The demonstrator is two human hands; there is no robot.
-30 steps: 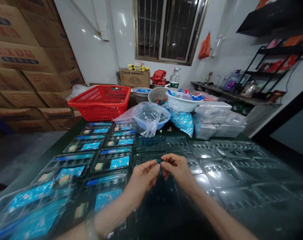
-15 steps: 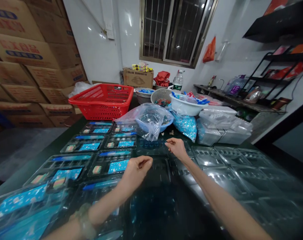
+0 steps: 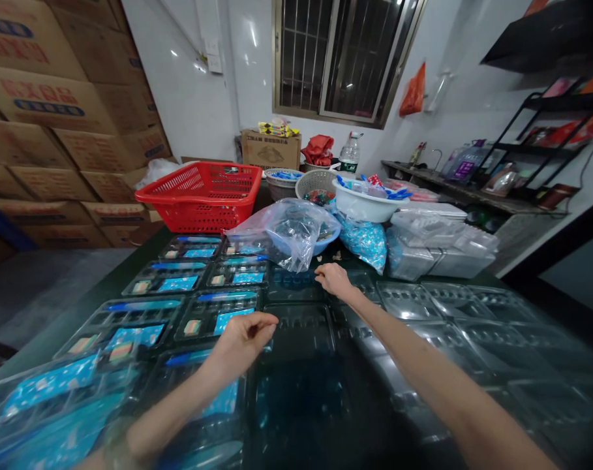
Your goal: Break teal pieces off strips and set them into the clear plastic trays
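Clear plastic blister trays (image 3: 301,326) cover the dark table in rows. Those on the left hold blue pens, blue cards and small erasers (image 3: 228,318). My right hand (image 3: 333,279) reaches out over a far tray (image 3: 291,282) near the clear plastic bag (image 3: 289,232), its fingers pinched together at the tray's edge; what they hold I cannot make out. My left hand (image 3: 244,338) hovers closer to me between a filled tray and an unfilled one, its fingers curled in with the thumb against them.
A red basket (image 3: 203,196) stands at the back left. Behind the bag are a white bowl (image 3: 362,203) of small items, a woven basket (image 3: 313,186), a blue patterned bag (image 3: 362,240) and stacked clear trays (image 3: 438,245). Cardboard boxes (image 3: 56,117) line the left wall.
My hands were together, pinching a small dark piece. They have parted: the right hand went forward to the far tray, and the left drew back and left.
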